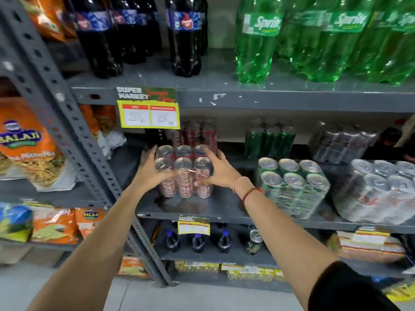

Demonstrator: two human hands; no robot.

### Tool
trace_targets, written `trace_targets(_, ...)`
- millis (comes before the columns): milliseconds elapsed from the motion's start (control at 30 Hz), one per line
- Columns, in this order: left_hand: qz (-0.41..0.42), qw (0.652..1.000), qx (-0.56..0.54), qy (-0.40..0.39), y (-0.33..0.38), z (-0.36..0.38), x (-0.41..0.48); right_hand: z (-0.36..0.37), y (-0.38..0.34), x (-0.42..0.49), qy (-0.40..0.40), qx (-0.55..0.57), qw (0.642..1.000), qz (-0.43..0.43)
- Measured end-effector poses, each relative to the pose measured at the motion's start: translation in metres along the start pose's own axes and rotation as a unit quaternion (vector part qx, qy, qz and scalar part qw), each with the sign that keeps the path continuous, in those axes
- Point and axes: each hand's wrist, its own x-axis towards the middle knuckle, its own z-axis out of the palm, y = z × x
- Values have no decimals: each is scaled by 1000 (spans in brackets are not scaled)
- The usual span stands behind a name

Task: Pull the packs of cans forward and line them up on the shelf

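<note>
A shrink-wrapped pack of red cola cans (184, 176) stands on the grey middle shelf (202, 207), a little back from its front edge. My left hand (149, 169) grips its left side and my right hand (219, 169) grips its right side. Behind it stands a second red pack (197, 133). To the right, a green can pack (292, 185) and a silver can pack (377, 189) sit near the front edge. More green cans (269, 140) and silver cans (341, 142) stand at the back.
A slanted grey shelf post (74, 131) rises left of my arms. A yellow price tag (149, 108) hangs from the upper shelf, which carries dark cola bottles (186, 37) and green Sprite bottles (258, 41). Orange snack bags (24, 144) fill the left rack.
</note>
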Motion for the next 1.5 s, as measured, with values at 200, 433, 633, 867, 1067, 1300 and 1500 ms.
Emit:
trace_targets(200,4,998,-41,-51,-23,11,14,26,1,17,35,5,999,40)
trace_targets(433,11,999,-35,-34,-26,16,11,33,-4,12,94,24,994,43)
trace_targets(633,9,998,27,-54,-32,11,3,36,-5,-3,94,18,994,49)
trace_targets(867,-9,997,53,-63,-35,8,-12,38,-12,-30,94,19,994,45)
trace_targets(1067,-10,996,66,-59,-35,8,-24,40,-13,-36,86,21,995,48)
trace_targets(1300,-9,996,74,-52,-36,10,-29,43,-11,-40,90,21,995,42)
trace_targets(1500,-20,994,94,-44,-34,13,-30,38,-20,-49,48,1,998,37)
